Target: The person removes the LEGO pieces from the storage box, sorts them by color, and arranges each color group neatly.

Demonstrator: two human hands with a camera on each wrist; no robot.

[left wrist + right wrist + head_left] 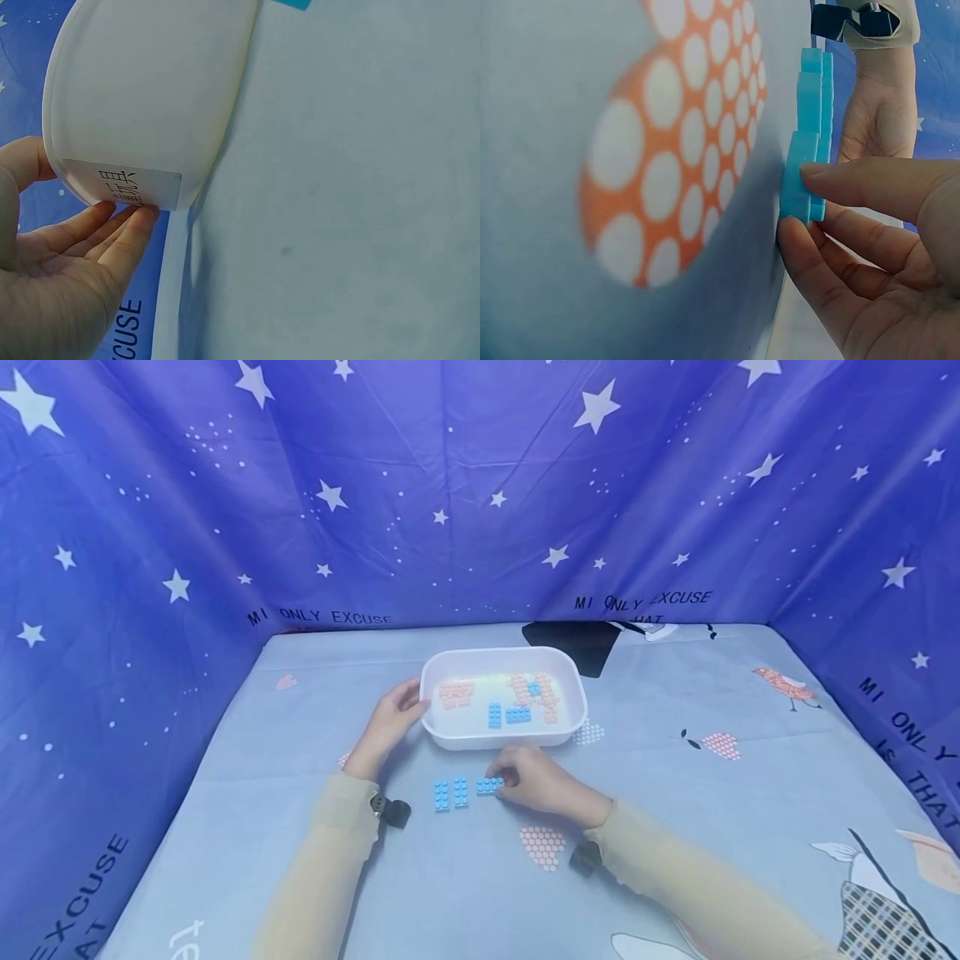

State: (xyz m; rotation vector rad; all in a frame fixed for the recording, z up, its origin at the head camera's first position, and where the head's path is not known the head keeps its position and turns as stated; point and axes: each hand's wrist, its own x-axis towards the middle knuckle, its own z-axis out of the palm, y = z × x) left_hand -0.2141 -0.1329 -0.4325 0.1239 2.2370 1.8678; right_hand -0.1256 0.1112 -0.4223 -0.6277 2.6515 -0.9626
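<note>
A white plastic tub [504, 742] stands on the table with two blue building bricks [517, 716] lying loose inside. My left hand [392, 718] holds its left end, thumb at the rim and fingertips against a label [124, 184] on the outer wall. In front of the tub, my right hand [551, 783] pinches a blue building brick [798, 180] between thumb and fingers, low over the cloth. Left of that brick, two more blue bricks [442, 796] lie side by side, studs up.
Pink dotted shapes [456, 694] show in the tub, with a small blue piece [533, 688] at the right. A patterned grey-blue cloth [262, 810] covers the table. Blue starry curtains [450, 568] enclose its back and sides.
</note>
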